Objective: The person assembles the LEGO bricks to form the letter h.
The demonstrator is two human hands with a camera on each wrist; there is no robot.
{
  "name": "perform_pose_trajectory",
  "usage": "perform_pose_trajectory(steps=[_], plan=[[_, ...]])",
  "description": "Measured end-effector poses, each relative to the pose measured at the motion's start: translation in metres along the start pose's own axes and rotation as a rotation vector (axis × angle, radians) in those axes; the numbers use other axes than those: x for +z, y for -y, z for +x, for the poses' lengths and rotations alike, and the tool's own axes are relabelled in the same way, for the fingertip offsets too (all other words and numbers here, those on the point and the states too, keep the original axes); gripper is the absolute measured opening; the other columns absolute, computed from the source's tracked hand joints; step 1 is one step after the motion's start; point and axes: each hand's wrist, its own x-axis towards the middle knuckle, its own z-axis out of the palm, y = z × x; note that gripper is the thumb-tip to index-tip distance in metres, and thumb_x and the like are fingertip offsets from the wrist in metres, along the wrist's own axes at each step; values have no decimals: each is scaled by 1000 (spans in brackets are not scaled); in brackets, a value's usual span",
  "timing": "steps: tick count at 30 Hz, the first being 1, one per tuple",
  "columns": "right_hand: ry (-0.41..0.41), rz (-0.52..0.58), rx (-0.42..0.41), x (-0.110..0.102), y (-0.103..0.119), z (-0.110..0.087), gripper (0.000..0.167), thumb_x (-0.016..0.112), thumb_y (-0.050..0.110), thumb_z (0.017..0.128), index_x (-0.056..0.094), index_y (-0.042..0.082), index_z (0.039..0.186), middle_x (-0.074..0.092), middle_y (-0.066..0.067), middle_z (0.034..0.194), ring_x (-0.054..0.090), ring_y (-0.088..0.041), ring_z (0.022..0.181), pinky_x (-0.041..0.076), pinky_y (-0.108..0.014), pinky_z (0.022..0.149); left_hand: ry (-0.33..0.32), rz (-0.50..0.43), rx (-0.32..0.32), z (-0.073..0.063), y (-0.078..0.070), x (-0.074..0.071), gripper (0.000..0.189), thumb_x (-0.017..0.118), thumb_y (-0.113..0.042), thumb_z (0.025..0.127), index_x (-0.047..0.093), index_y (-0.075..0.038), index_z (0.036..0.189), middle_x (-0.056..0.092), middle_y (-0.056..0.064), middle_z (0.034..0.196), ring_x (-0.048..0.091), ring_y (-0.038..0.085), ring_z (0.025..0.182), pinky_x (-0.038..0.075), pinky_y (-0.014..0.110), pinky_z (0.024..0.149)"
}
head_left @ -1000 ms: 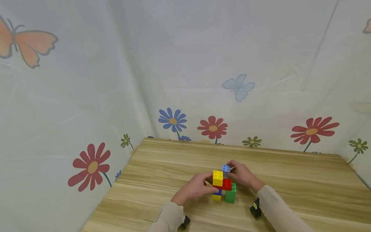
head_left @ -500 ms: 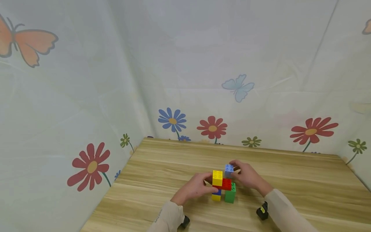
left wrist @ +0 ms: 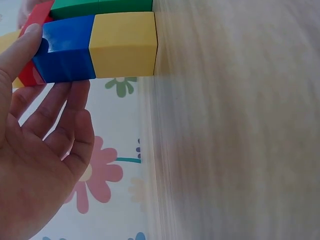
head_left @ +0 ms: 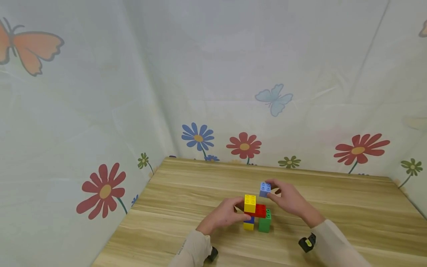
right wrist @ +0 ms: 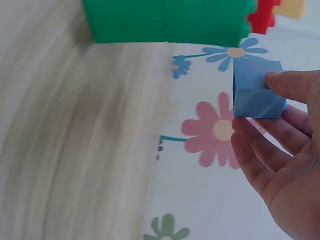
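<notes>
Between thumb and fingers, my right hand [head_left: 288,198] pinches a light blue toy building block [head_left: 265,189], studs up. It is held in the air behind a small block structure. My left hand [head_left: 224,216] grips that structure from the left, its thumb [left wrist: 22,47] at the seam of the red and dark blue blocks. A yellow block [head_left: 250,203] tops the left end of a red block [head_left: 260,210]. Below it are a dark blue block [left wrist: 65,50] and another yellow block [left wrist: 124,45] on the table. Green blocks [head_left: 264,223] support the right end.
The wood-patterned table [head_left: 200,178] meets a pale cloth backdrop [head_left: 213,74] printed with flowers and butterflies at its back and left. A black wrist device [head_left: 307,242] is beside the right sleeve [head_left: 337,241], and another [head_left: 212,254] is by the left sleeve [head_left: 193,248].
My right hand has carried the light blue block rightward and then up, away from just behind the red block. My left hand and the structure have stayed in place.
</notes>
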Motion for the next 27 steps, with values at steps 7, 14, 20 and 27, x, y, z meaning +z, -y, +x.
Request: perform_pose_trajectory(steps=[7, 14, 20, 27], plan=[[-18, -4, -19, -7, 16, -3, 41, 66, 16, 89, 53, 8, 127, 61, -8, 112, 59, -28, 96, 51, -40, 82, 5, 1, 1, -1, -1, 0, 30, 71, -37, 84, 60, -29, 111, 61, -16, 97, 57, 12, 92, 47, 25, 79], [-53, 0, -68, -11, 31, -6, 41, 66, 14, 90, 52, 8, 128, 61, -5, 112, 58, -23, 97, 51, -40, 82, 9, 6, 3, -1, -1, -1, 30, 71, -36, 84, 61, -28, 110, 61, -16, 97, 57, 11, 91, 47, 24, 79], [-80, 27, -144, -11, 44, -7, 41, 65, 10, 90, 51, 4, 128, 61, -3, 110, 58, -19, 96, 52, -35, 80, 17, -5, 5, -1, 0, -1, 29, 71, -36, 84, 60, -29, 111, 61, -16, 98, 57, 11, 92, 47, 25, 80], [-57, 60, -207, -8, 58, -8, 39, 64, 8, 90, 51, 4, 126, 60, -3, 111, 59, -16, 95, 52, -32, 80, 15, 2, 21, -1, 0, -1, 29, 70, -36, 85, 60, -27, 110, 62, -16, 98, 57, 9, 91, 47, 24, 79]])
